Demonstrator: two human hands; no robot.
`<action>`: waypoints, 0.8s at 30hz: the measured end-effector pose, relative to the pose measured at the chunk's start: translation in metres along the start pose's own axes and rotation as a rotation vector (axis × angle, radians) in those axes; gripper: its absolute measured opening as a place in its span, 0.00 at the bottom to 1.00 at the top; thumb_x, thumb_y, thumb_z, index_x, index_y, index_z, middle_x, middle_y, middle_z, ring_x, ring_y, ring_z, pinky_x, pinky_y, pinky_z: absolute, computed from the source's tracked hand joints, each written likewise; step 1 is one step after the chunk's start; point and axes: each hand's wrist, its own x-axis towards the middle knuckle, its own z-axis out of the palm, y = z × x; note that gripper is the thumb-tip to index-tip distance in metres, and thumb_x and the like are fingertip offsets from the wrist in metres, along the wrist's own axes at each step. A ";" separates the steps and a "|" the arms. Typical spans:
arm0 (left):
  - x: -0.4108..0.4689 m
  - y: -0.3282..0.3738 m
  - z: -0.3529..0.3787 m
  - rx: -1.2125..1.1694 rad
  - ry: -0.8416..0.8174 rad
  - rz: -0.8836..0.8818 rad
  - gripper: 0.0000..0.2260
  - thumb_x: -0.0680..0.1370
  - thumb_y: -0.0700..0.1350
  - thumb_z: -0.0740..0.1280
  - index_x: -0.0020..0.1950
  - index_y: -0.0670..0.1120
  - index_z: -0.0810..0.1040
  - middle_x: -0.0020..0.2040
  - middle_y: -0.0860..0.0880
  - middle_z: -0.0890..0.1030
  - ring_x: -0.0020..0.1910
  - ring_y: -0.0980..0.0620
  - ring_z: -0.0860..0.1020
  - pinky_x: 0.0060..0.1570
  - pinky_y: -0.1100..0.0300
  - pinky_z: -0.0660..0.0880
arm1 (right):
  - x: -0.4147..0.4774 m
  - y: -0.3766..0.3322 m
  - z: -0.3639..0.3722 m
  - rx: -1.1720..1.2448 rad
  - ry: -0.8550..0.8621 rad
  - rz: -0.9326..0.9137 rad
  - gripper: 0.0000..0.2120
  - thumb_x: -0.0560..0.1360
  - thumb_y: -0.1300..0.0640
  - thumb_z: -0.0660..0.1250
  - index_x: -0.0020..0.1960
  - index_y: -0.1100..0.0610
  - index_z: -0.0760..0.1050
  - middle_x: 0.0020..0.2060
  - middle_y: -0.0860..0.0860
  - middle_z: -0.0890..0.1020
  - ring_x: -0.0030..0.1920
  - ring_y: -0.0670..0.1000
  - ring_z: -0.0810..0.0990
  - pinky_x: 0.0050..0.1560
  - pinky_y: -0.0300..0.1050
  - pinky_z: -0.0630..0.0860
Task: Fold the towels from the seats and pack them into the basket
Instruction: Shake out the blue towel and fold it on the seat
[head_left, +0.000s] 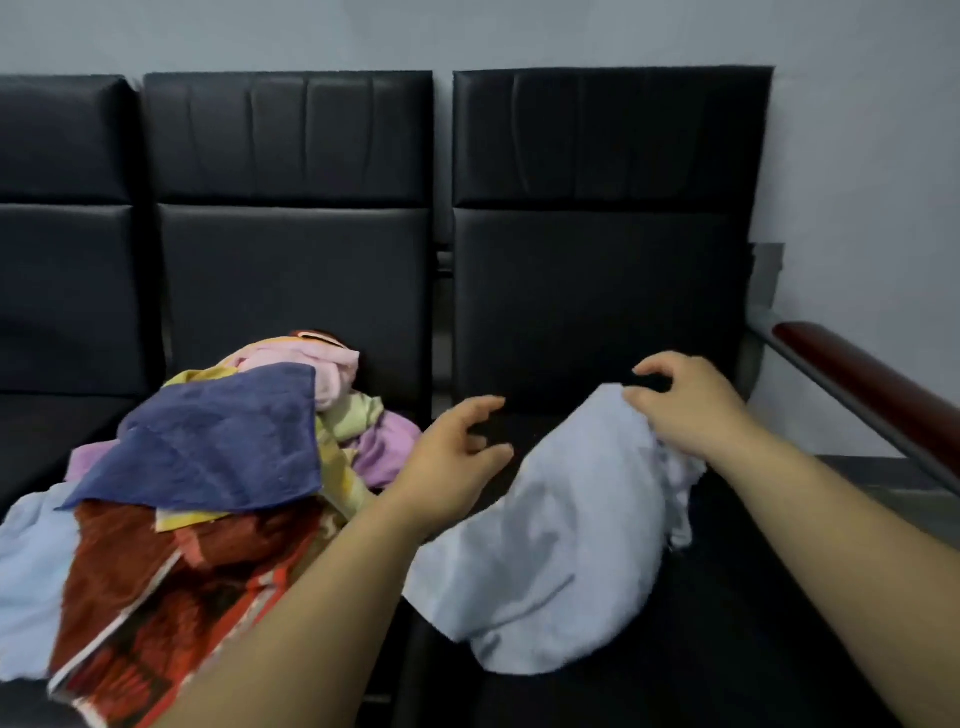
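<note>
A pale blue towel (561, 535) lies crumpled on the right-hand black seat (727, 623), its upper end humped up against my right hand (691, 410). That hand grips the towel's bunched top edge with thumb and lower fingers, while the index finger curls free above it. My left hand (452, 457) hovers above the gap between the seats, fingers loosely curled and holding nothing, just left of the pale towel. A heap of towels (218, 467) covers the middle seat, with a dark blue one on top. No basket is in view.
The heap also holds a red patterned towel (171, 587), pink, yellow and lilac ones, and a light blue one (31, 571) at the left edge. Black backrests (597, 234) stand behind. A wooden armrest (872, 384) on a metal bar borders the right seat; a grey wall is beyond.
</note>
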 end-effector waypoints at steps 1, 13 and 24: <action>-0.005 -0.011 0.005 0.175 -0.089 0.013 0.17 0.77 0.46 0.73 0.64 0.61 0.76 0.59 0.58 0.79 0.51 0.62 0.79 0.51 0.63 0.75 | -0.016 0.009 0.008 0.008 -0.055 -0.034 0.10 0.76 0.47 0.71 0.57 0.43 0.79 0.59 0.48 0.80 0.53 0.49 0.80 0.52 0.43 0.72; -0.035 -0.075 0.027 0.819 -0.485 0.037 0.19 0.76 0.64 0.63 0.68 0.66 0.73 0.62 0.61 0.72 0.66 0.55 0.70 0.67 0.50 0.70 | -0.091 0.080 0.070 -0.253 -0.596 -0.238 0.26 0.82 0.37 0.58 0.78 0.44 0.65 0.77 0.40 0.66 0.75 0.44 0.64 0.74 0.42 0.62; -0.033 -0.087 0.030 0.518 -0.297 0.008 0.04 0.78 0.48 0.70 0.48 0.58 0.82 0.47 0.60 0.82 0.49 0.61 0.80 0.55 0.55 0.78 | -0.122 0.059 0.109 -0.062 -0.436 -0.376 0.10 0.80 0.46 0.69 0.59 0.47 0.79 0.50 0.38 0.76 0.52 0.40 0.74 0.51 0.35 0.70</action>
